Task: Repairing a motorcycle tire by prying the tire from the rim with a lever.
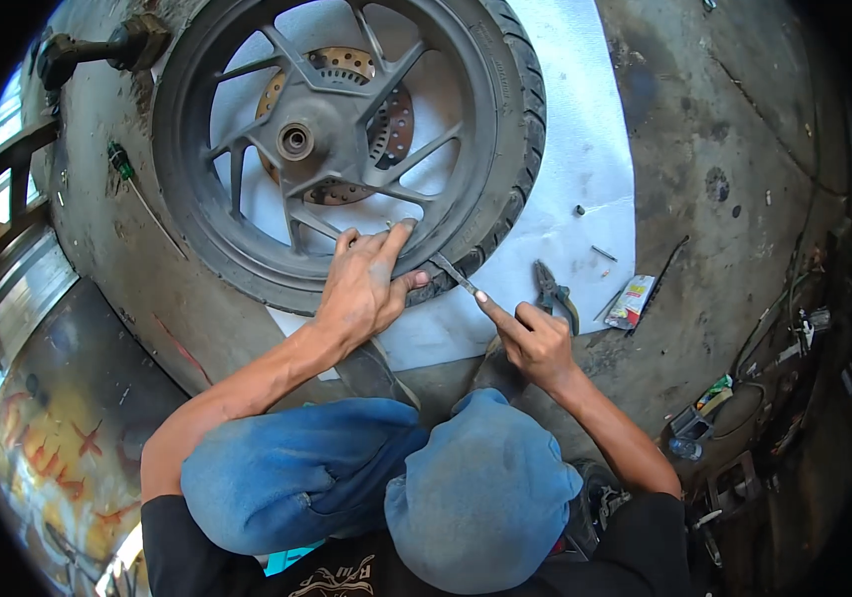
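Note:
A motorcycle wheel with its grey spoked rim [298, 227] and black tyre [520, 189] lies flat in front of me; a brake disc [401, 124] shows beneath the spokes. My left hand [361, 284] grips the rim's near edge, fingers over the inner side and thumb against the tyre. A flat metal tyre lever [458, 275] has its tip at the seam of tyre and rim, just right of that thumb. My right hand [535, 343] is closed on the lever's outer end, index finger stretched along it. How deep the tip sits cannot be seen.
A white sheet [585, 119] lies under the wheel on the stained floor. To the right are pliers [555, 296], a small packet [631, 301] and a short metal pin [604, 254]. A green-handled screwdriver [122, 161] lies left of the wheel, and a heavy metal piece [97, 48] stands far left.

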Demonstrator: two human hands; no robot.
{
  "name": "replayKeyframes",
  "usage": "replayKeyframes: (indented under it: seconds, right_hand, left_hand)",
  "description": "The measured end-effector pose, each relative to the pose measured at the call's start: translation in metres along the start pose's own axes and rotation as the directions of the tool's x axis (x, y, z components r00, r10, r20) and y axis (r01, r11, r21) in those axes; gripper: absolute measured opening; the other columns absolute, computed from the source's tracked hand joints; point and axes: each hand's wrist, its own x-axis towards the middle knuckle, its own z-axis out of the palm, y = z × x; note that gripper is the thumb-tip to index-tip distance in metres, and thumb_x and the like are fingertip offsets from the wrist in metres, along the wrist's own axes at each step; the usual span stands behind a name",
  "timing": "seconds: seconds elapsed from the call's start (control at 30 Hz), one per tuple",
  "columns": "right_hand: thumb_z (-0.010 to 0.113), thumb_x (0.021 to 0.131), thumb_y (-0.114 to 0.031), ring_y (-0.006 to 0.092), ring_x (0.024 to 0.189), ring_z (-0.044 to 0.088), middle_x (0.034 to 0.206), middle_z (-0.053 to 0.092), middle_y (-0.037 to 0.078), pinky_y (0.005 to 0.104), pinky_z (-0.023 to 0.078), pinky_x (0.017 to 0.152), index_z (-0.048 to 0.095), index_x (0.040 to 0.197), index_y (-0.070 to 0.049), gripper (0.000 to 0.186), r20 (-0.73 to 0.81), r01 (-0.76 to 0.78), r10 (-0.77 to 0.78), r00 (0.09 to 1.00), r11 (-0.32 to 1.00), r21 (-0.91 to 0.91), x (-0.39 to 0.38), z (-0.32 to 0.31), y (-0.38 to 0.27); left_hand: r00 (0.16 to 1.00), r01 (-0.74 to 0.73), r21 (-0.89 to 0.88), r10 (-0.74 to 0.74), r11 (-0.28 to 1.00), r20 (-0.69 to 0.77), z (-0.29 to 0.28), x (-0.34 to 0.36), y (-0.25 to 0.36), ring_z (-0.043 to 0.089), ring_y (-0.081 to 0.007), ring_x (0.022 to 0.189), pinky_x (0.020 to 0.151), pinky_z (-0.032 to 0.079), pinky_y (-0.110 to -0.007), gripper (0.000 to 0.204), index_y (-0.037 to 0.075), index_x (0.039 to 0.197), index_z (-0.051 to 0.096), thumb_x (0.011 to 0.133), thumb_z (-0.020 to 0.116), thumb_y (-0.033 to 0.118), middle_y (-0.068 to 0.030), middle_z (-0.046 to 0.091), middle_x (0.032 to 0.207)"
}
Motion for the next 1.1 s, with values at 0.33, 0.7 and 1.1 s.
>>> replayKeyframes:
  seconds: [0.33,0.7,1.1]
  right_hand:
    - [0.074,0.078,0.0,0.0178,0.048,0.042,0.065,0.035,0.003,0.0373,0.043,0.047,0.068,0.141,-0.021,0.066,-0.002,-0.023,0.023,1.0,0.998,0.05,0.002,0.004,-0.008]
    - [0.069,0.084,-0.005,0.0301,0.062,0.07,0.074,0.065,0.012,0.0419,0.056,0.054,0.067,0.136,-0.012,0.053,0.346,-0.15,0.245,0.906,0.949,-0.279,0.075,-0.089,-0.098]
    - [0.059,0.102,-0.024,0.0409,0.072,0.071,0.082,0.072,0.02,0.0519,0.056,0.064,0.065,0.131,-0.011,0.032,0.342,-0.138,0.195,0.919,0.973,-0.185,0.064,-0.084,-0.067]
  left_hand:
    - [0.992,0.108,-0.01,-0.107,0.994,0.07,0.0,0.005,0.001,0.064,-0.0415,0.11,0.108,0.037,-0.059,0.057,0.002,0.137,0.052,0.091,0.074,0.027,-0.0231,0.07,0.113]
    - [0.995,0.091,-0.024,-0.09,0.996,0.043,0.001,0.008,0.005,0.066,-0.0429,0.103,0.106,0.039,-0.059,0.052,0.004,0.132,0.052,0.091,0.074,0.025,-0.0211,0.072,0.104]
    - [0.995,0.066,-0.081,-0.06,0.995,0.075,-0.007,0.004,0.005,0.068,-0.0472,0.094,0.101,0.041,-0.049,0.055,0.007,0.133,0.05,0.094,0.072,0.039,-0.0263,0.072,0.086]
